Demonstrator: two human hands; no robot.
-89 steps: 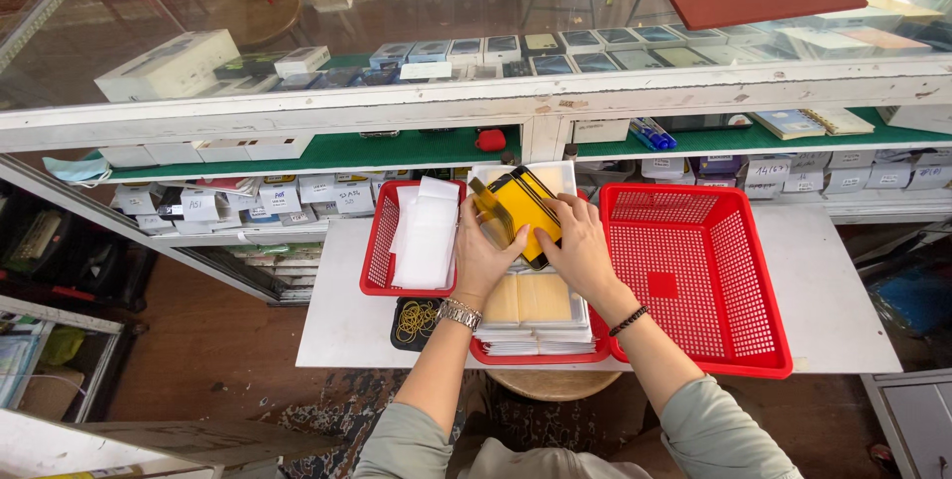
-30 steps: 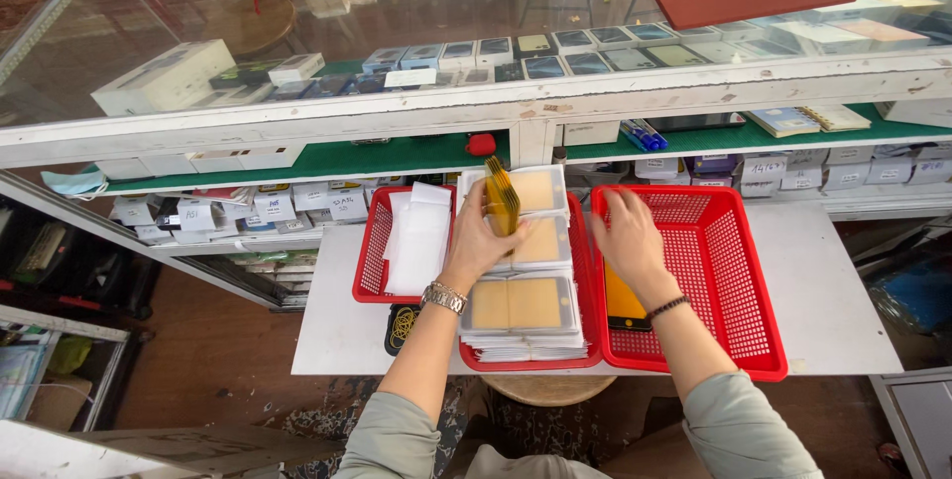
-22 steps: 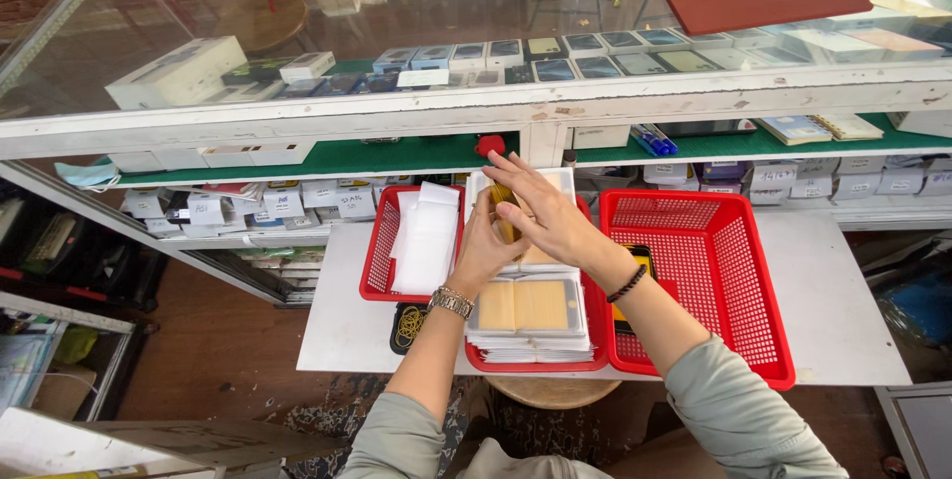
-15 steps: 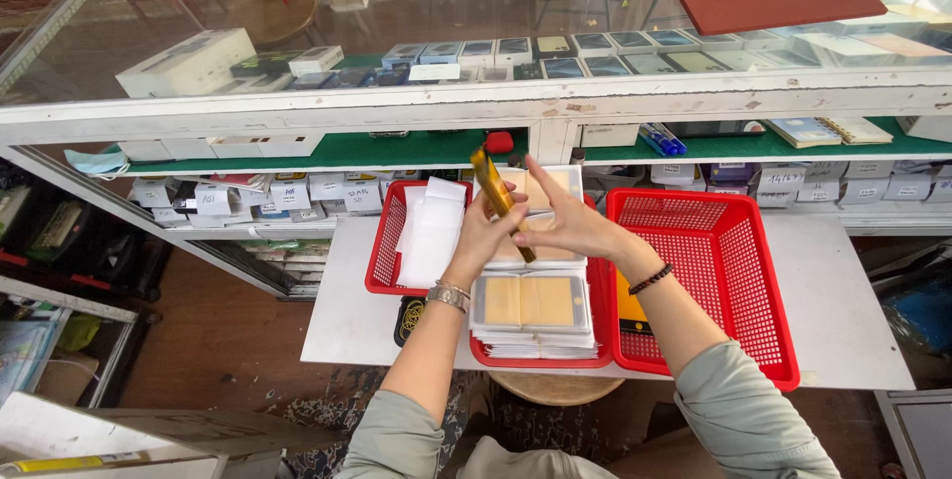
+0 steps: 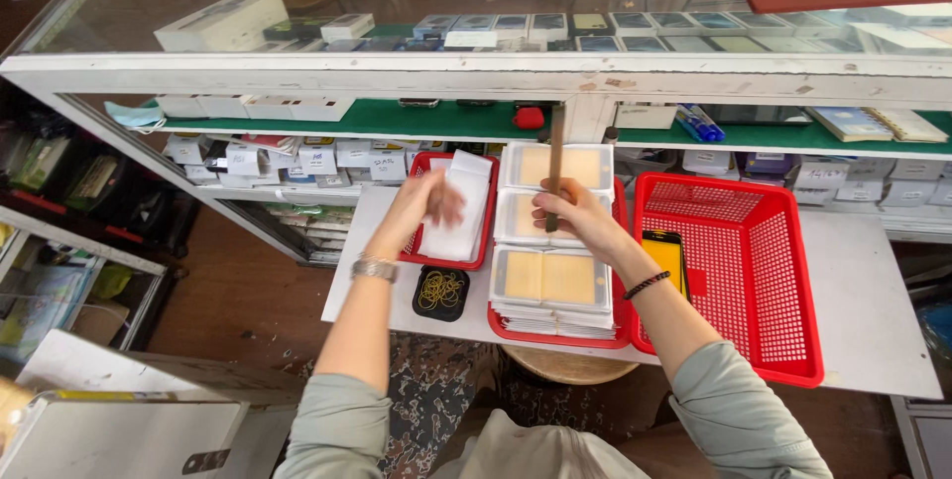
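Slim card-backed packet [image 5: 555, 157], pinched edge-on in the right hand [image 5: 580, 224], needs steady fingers while the open left hand [image 5: 428, 203] reaches the white sleeves [image 5: 462, 206].

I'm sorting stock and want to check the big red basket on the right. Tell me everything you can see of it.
The red basket is a shallow rectangular tray of what looks like plastic, with mesh walls and floor and a solid rim. It sits flat on the white table, right of the stacked packets. Inside, near its left wall, lies one yellow-and-black flat packet. The right hand's forearm crosses its near-left corner.
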